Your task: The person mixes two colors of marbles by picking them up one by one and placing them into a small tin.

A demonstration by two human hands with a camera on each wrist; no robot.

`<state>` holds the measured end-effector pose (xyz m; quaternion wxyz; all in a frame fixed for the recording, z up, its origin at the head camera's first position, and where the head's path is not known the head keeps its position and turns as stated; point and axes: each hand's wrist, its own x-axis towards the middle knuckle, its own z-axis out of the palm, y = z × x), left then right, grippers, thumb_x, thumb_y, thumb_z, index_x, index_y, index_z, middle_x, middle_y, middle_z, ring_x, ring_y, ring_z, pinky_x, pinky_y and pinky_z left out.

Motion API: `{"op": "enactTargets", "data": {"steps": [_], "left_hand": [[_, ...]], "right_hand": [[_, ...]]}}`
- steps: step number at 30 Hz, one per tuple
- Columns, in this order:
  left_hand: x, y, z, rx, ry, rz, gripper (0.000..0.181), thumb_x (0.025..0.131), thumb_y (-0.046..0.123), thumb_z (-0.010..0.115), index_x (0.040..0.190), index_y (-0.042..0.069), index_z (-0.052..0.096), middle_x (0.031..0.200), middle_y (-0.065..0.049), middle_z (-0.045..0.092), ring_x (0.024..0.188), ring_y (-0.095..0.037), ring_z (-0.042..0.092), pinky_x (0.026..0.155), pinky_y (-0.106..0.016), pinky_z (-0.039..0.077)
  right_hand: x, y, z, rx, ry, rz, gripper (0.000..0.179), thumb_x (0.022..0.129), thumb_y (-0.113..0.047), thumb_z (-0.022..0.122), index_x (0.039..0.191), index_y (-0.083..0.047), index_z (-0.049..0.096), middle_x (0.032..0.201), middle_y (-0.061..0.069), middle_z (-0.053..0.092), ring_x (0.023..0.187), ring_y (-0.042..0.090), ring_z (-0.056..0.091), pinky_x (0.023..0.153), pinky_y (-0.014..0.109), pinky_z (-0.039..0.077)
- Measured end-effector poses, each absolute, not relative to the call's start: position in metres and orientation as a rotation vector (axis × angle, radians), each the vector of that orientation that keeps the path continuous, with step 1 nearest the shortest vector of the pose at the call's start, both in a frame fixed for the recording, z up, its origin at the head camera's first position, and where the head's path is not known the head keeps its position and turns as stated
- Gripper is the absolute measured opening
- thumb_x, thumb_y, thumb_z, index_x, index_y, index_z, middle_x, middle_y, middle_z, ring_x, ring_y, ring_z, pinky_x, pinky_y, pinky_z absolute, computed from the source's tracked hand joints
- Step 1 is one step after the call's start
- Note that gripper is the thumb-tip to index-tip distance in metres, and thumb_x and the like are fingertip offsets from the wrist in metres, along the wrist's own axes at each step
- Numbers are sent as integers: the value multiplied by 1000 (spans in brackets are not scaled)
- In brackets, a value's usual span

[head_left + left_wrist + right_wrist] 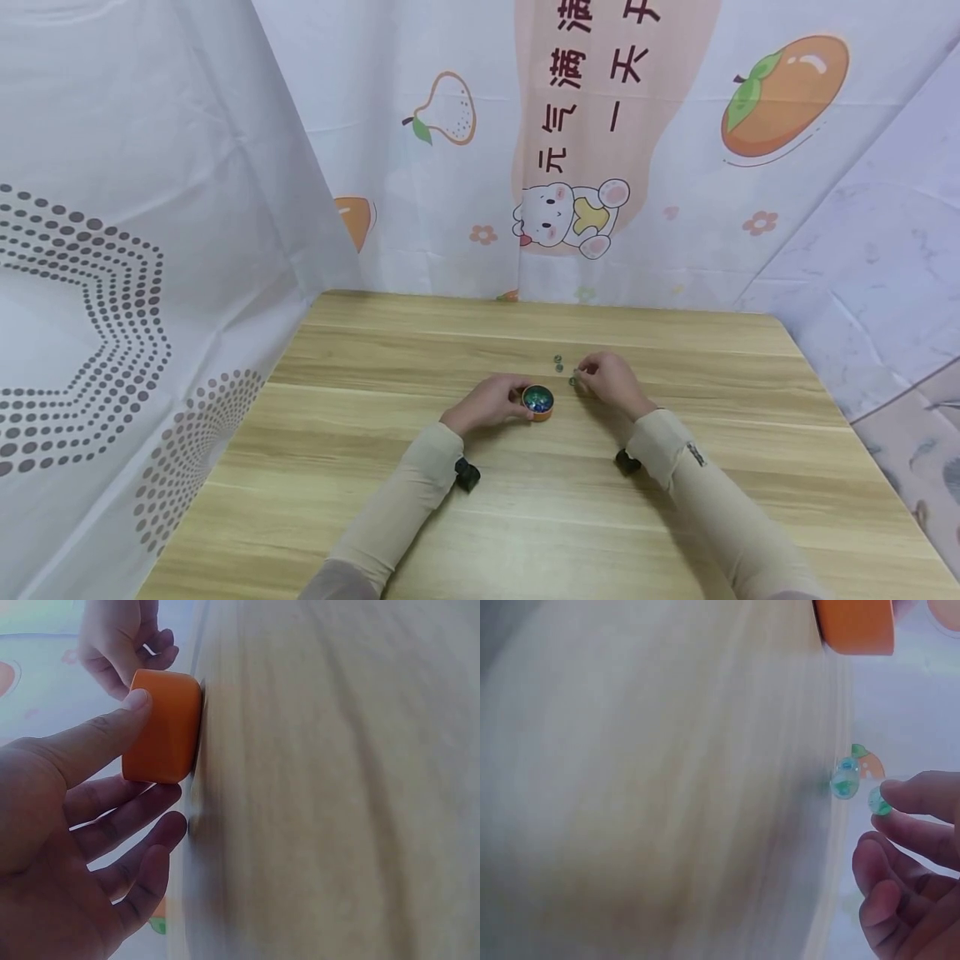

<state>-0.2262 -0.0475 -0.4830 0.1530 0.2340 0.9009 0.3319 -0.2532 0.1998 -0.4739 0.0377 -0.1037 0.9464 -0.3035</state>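
My left hand (493, 402) grips a small round orange container (538, 403) standing on the table, thumb on one side and fingers on the other. Dark blue and green glassy pieces show inside its open top. To the right of it, my right hand (611, 381) pinches a clear green glass marble (879, 801) between thumb and index finger. Its other fingers are loosely curled. Close by that hand lies another marble (572, 381), and two more marbles (558, 363) sit a little farther back and left on the wood.
The wood-grain table (420, 333) runs back to a printed fabric curtain (442, 192) with fruit and a cartoon bear. Another curtain (187, 167) hangs along the left side. A small black camera (467, 475) is strapped at the left wrist, another (627, 462) at the right.
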Motion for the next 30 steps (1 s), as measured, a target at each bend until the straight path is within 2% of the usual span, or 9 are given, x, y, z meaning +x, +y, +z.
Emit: {"op": "enactTargets", "data": {"steps": [9,19,30], "left_hand": [[-226,-48,-481,685,2594,930,49,86,26,75,132,16,60,108,4,67,91,-7,58,83,-26,48],[-226,-47,-480,654,2575,949,48,85,26,76,131,18,61,111,4,68,97,-8,60,87,-28,48],[-226,-46,-480,669,2587,939,48,84,25,77,130,17,63,107,4,69,92,-7,59,83,-25,47]], "right_hand": [[-247,193,-466,-363,2897,-981,20,92,-18,64,101,-2,72,93,11,67,76,19,58,64,29,46],[-242,185,-467,-491,2928,-1022,17,90,-13,65,98,-1,73,90,12,68,77,20,59,67,31,49],[-234,175,-467,-595,2920,-1033,14,88,-12,68,96,-1,74,90,12,70,79,20,62,72,35,52]]}}
